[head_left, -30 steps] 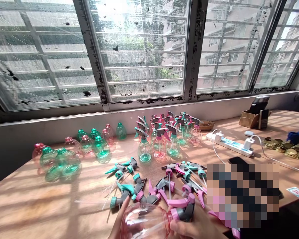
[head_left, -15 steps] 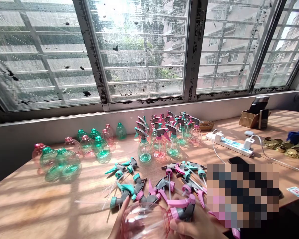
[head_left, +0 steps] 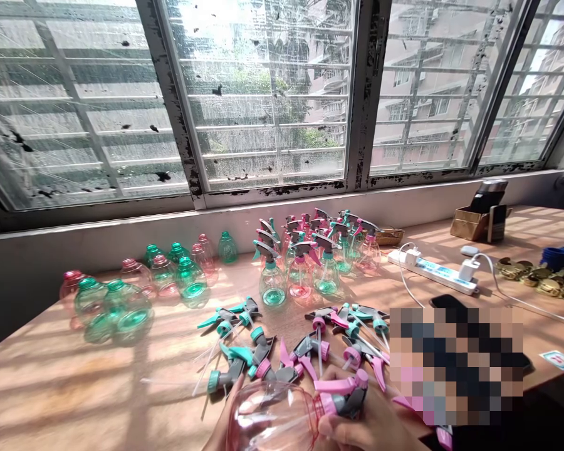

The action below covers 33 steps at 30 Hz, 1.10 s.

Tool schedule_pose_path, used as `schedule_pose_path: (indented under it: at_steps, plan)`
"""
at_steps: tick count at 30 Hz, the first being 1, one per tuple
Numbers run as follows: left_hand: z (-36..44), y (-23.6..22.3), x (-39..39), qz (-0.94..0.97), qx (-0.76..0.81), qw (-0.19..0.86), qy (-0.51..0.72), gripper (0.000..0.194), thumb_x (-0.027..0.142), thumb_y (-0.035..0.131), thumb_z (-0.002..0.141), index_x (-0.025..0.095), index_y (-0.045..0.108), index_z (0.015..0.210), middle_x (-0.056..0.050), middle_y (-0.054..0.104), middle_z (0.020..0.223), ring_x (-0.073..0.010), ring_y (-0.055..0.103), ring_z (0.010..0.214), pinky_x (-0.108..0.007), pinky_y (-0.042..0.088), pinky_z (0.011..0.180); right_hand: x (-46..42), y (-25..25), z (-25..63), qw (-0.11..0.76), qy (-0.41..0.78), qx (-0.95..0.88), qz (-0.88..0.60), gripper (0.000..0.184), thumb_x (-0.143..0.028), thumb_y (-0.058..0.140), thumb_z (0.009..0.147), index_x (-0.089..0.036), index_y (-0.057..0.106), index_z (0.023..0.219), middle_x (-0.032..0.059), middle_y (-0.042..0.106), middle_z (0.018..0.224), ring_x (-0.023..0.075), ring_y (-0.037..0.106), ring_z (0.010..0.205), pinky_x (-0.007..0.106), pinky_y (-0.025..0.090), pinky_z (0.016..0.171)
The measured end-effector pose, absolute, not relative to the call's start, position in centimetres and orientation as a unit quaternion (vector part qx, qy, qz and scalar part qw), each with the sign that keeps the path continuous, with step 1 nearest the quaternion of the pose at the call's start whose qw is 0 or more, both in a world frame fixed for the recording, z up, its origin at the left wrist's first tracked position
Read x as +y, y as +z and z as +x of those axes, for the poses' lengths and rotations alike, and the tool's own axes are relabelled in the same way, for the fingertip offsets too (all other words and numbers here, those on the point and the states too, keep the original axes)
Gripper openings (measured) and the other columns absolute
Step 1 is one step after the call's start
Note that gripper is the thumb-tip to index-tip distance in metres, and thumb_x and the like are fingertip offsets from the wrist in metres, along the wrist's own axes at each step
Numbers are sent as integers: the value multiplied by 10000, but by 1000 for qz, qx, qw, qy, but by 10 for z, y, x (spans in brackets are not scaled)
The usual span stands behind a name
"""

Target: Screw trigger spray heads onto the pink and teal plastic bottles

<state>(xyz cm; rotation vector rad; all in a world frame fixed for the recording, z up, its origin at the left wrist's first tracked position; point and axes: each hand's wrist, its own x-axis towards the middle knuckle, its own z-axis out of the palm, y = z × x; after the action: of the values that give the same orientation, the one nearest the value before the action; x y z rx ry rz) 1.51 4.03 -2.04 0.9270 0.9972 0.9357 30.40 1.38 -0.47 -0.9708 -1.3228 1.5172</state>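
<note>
Shifting slightly, the right hand clasps the pink-and-grey plastic sprayer, joined to the round translucent-red bottle the left hand grips.

This looks like a makeshift workroom in a built-up area. A long wood-coloured tabletop carries like parts in batches: left of the power strip stand spray bottles with their heads on, farther left bare bottles, and nearer than it, leftward, loose trigger heads. Gold-coloured pieces lie right of it. Behind it, stained windows with flaking frames face multi-storey buildings.
</note>
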Motion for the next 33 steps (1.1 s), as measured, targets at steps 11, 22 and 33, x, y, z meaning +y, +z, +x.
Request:
schedule_pose_path:
  at_steps: [11,22,33]
  plan:
    - [17,-29,38,354,548,637,410,1461,604,984,644,281,101,1763,-190,567,1659,-431,833,1055,-525,614,1064,13,2,302,433,648,-498,-381,289,-127,780,634,-199,623,866,-90,584,581,81,477,509,193,375,522]
    - [20,-7,35,407,498,646,411,1324,568,1004,661,396,247,1733,-111,774,1428,-449,678,1393,-543,572,1154,18,-6,305,418,631,-552,-351,359,-297,885,754,-207,578,917,-92,555,627,74,470,504,194,360,506]
    - [21,-6,37,379,490,701,354,1123,917,502,881,177,339,1710,-159,885,1001,-389,864,974,-455,665,909,20,-20,307,435,624,-556,-336,315,-277,902,773,-199,625,900,-82,570,640,88,485,506,221,337,505]
